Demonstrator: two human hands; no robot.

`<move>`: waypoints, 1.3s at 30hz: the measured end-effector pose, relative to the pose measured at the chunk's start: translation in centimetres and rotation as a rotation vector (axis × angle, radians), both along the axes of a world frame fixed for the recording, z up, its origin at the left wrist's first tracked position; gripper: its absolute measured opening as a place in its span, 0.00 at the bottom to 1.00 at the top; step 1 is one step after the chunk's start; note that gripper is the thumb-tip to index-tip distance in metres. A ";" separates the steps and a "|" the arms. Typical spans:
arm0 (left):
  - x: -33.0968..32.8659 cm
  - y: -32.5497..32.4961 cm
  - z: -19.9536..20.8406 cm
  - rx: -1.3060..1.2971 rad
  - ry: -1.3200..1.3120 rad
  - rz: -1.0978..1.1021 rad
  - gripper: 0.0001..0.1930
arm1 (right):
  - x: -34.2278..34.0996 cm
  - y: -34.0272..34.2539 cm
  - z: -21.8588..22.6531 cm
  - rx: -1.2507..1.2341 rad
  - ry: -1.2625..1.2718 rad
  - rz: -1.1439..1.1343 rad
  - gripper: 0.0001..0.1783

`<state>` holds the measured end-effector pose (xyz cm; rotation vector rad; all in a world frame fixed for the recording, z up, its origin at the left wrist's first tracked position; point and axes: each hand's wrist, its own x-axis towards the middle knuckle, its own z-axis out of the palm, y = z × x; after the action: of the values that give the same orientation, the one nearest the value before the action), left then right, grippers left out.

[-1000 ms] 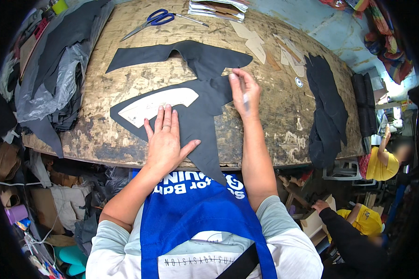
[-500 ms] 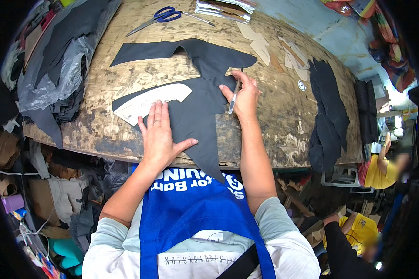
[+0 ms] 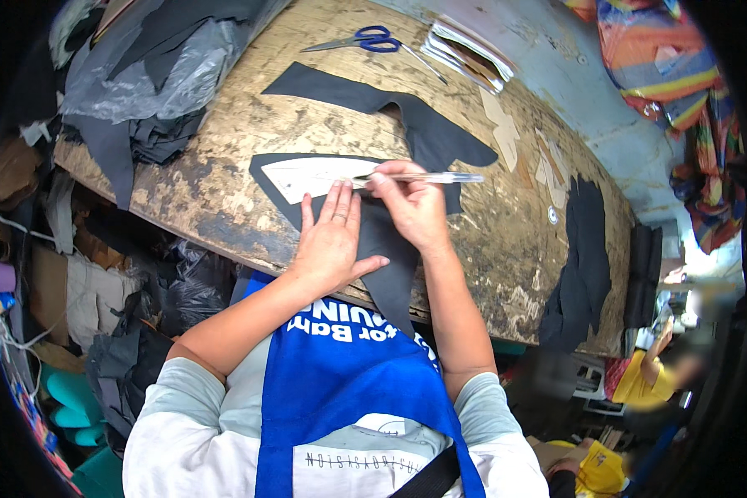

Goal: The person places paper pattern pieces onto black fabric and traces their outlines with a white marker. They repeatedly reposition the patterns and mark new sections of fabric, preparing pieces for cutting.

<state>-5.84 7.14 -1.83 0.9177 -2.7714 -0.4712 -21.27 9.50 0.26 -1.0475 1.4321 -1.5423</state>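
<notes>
A curved white pattern piece (image 3: 295,178) lies on a dark grey sheet of material (image 3: 388,241), with a dark margin showing along its upper and left edges. My left hand (image 3: 334,239) is spread flat, fingertips pressing the pattern's lower edge and thumb out over the sheet. Pinched in my right hand (image 3: 417,203) is a clear-barrelled pen (image 3: 452,177), held almost level. Its writing end points left, over the right part of the pattern; whether the tip touches is too small to tell. The sheet's lower point hangs past the table edge onto my blue apron (image 3: 349,373).
Blue-handled scissors (image 3: 377,39), another pen (image 3: 425,65) and stacked papers (image 3: 471,54) lie at the far side. Dark scraps (image 3: 578,257) sit at right, beside paper pieces (image 3: 500,129). Plastic-wrapped material (image 3: 166,70) is heaped at left. People in yellow are at the lower right.
My right hand has moved left from the sheet's right side to the pattern, turning the pen from upright to nearly level. The pattern now sits further inside the sheet. The view has swung.
</notes>
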 end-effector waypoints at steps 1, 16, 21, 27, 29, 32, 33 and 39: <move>0.0 0.0 0.0 0.021 -0.005 -0.003 0.53 | 0.9 -0.6 0.1 -0.017 0.030 0.101 0.06; 0.4 0.1 -1.7 0.035 0.111 -0.050 0.44 | 5.0 -6.2 0.8 -0.060 0.620 0.535 0.14; 0.5 0.2 -1.6 0.032 0.137 -0.045 0.39 | 6.8 -8.5 1.0 -0.054 0.649 0.437 0.13; 0.3 0.2 -2.0 0.011 0.196 -0.035 0.33 | 8.5 -10.5 0.5 -0.082 0.630 0.318 0.12; 0.2 0.2 -2.1 -0.013 0.215 -0.027 0.32 | 8.7 -10.4 0.4 -0.100 0.634 0.302 0.11; 0.2 0.1 -1.8 -0.018 0.190 -0.036 0.32 | 8.6 -10.1 0.3 -0.083 0.668 0.275 0.09; 0.3 0.0 -1.5 0.004 0.158 -0.042 0.33 | 8.3 -9.8 0.3 -0.037 0.679 0.251 0.08; 0.3 -0.3 0.8 0.107 -0.022 -0.020 0.51 | 2.9 -7.1 1.1 0.090 0.808 -0.056 0.08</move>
<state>-5.57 6.82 -1.07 0.9243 -2.8004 -0.6223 -18.33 2.37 1.34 -1.6906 2.0436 -1.1024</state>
